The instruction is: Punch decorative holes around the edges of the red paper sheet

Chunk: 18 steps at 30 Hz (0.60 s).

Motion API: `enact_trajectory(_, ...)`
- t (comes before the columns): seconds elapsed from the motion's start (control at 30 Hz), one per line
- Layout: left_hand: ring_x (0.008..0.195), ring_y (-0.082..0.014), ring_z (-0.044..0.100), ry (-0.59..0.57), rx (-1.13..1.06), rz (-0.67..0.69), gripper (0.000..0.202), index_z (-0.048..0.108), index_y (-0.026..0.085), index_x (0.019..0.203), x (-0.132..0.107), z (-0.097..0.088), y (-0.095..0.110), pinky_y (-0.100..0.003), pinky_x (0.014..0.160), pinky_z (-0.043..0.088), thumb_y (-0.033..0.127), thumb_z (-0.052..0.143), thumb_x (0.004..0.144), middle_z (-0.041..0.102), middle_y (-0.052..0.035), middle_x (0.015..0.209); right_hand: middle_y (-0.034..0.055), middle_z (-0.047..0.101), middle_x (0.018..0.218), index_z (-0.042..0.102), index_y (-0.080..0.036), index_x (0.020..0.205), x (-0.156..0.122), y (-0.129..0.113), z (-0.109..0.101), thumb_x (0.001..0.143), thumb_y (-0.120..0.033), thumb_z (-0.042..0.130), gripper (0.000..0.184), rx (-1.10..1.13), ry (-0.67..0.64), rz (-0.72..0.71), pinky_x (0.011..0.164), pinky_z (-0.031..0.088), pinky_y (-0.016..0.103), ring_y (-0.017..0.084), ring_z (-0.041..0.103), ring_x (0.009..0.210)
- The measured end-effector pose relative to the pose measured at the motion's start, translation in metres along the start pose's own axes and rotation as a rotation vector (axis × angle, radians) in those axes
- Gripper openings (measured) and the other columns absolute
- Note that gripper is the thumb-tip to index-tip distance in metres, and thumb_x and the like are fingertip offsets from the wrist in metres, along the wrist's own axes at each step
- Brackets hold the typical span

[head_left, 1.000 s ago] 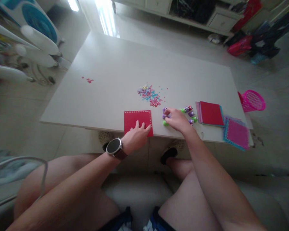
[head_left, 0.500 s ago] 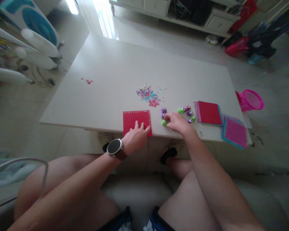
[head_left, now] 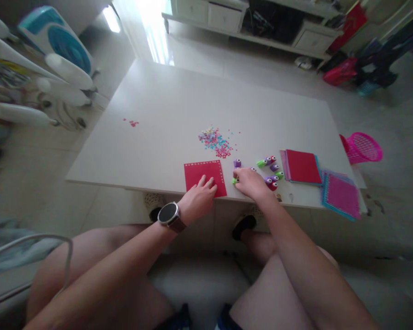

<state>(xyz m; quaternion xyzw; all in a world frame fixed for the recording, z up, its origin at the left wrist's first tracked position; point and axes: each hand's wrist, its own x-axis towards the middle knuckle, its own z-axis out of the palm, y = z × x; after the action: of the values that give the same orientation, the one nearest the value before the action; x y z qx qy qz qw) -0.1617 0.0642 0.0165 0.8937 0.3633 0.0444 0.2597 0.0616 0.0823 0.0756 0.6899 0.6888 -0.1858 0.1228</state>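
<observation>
My left hand lies spread on a red paper square, pressing it to the table's near edge. Small punched holes run along the paper's far and right edges. My right hand has its fingers pinched round a small green craft punch with a round eye; its fingers partly hide it. Just beyond those fingers stands a purple punch. To the right of that hand sit several more punches in green, purple and red, among them a green one.
Punched paper confetti is heaped mid-table, and a few red bits lie farther left. At right are a stack of red paper and a stack of pink and blue sheets. A pink basket stands beyond the white table.
The view has shifted slightly, so the table appears lower and farther right. My right hand has come down from beside the purple punch onto the green one. My left hand stays on the red paper.
</observation>
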Motion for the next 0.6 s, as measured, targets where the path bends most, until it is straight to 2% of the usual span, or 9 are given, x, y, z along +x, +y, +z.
enact_trajectory(0.1, 0.157, -0.0367, 0.049, 0.055, -0.083, -0.056, 0.060, 0.055, 0.016, 0.153, 0.008, -0.015, 0.003, -0.057, 0.128, 0.048, 0.013, 0.062, 0.093, 0.056, -0.0215, 0.163, 0.0130, 0.080, 0.110, 0.074, -0.019, 0.106, 0.000, -0.006, 0.002, 0.089, -0.009, 0.069, 0.020, 0.183, 0.118, -0.111, 0.089, 0.055, 0.034, 0.028, 0.076, 0.104)
enact_trajectory(0.2, 0.144, -0.0318, 0.062, 0.161, -0.269, -0.052, 0.064, 0.053, 0.016, 0.152, 0.016, -0.028, 0.000, -0.051, 0.122, 0.053, 0.010, 0.066, 0.090, 0.064, -0.0196, 0.153, 0.0073, 0.078, 0.105, 0.067, -0.020, 0.105, 0.001, -0.014, 0.009, 0.087, -0.005, 0.069, 0.023, 0.534, 0.179, -0.279, 0.085, 0.058, 0.030, 0.021, 0.076, 0.093)
enact_trajectory(0.27, 0.130, -0.0277, 0.070, 0.209, -0.400, -0.022, 0.055, 0.058, 0.017, 0.143, 0.019, -0.034, -0.004, -0.044, 0.111, 0.059, 0.007, 0.065, 0.089, 0.072, -0.0160, 0.139, 0.0042, 0.077, 0.101, 0.064, -0.021, 0.105, 0.002, -0.019, 0.014, 0.087, -0.006, 0.069, 0.024, 0.721, 0.194, -0.350, 0.081, 0.060, 0.028, 0.018, 0.076, 0.088)
enact_trajectory(0.37, 0.107, -0.0226, 0.076, 0.239, -0.511, -0.018, 0.037, 0.065, 0.020, 0.129, 0.021, -0.043, -0.012, -0.035, 0.090, 0.062, 0.013, 0.067, 0.093, 0.078, -0.0102, 0.120, 0.0029, 0.076, 0.100, 0.061, -0.022, 0.104, 0.002, -0.028, 0.017, 0.087, -0.011, 0.073, 0.024, 0.871, 0.233, -0.408, 0.083, 0.063, 0.031, 0.019, 0.077, 0.090)
enact_trajectory(0.5, 0.090, -0.0174, 0.073, 0.227, -0.390, -0.084, 0.027, 0.076, 0.023, 0.119, 0.018, -0.067, -0.023, -0.030, 0.084, 0.058, 0.018, 0.068, 0.093, 0.077, -0.0070, 0.111, 0.0056, 0.075, 0.114, 0.058, -0.023, 0.108, -0.002, -0.038, 0.013, 0.094, -0.017, 0.072, 0.020, 0.977, 0.217, -0.371, 0.090, 0.065, 0.033, 0.019, 0.077, 0.099)
enact_trajectory(0.53, 0.087, -0.0175, 0.072, 0.226, -0.324, -0.140, 0.024, 0.078, 0.021, 0.113, 0.017, -0.076, -0.028, -0.030, 0.083, 0.057, 0.017, 0.066, 0.092, 0.078, -0.0069, 0.106, 0.0063, 0.074, 0.116, 0.058, -0.023, 0.109, -0.004, -0.040, 0.012, 0.096, -0.018, 0.070, 0.019, 0.952, 0.202, -0.348, 0.091, 0.064, 0.032, 0.019, 0.077, 0.101)
enact_trajectory(0.6, 0.087, -0.0192, 0.071, 0.211, -0.204, -0.288, 0.025, 0.078, 0.020, 0.112, 0.013, -0.092, -0.042, -0.031, 0.083, 0.056, 0.018, 0.066, 0.090, 0.079, -0.0068, 0.100, 0.0075, 0.073, 0.119, 0.059, -0.021, 0.112, -0.007, -0.043, 0.010, 0.098, -0.015, 0.067, 0.017, 0.827, 0.176, -0.325, 0.092, 0.061, 0.031, 0.018, 0.075, 0.102)
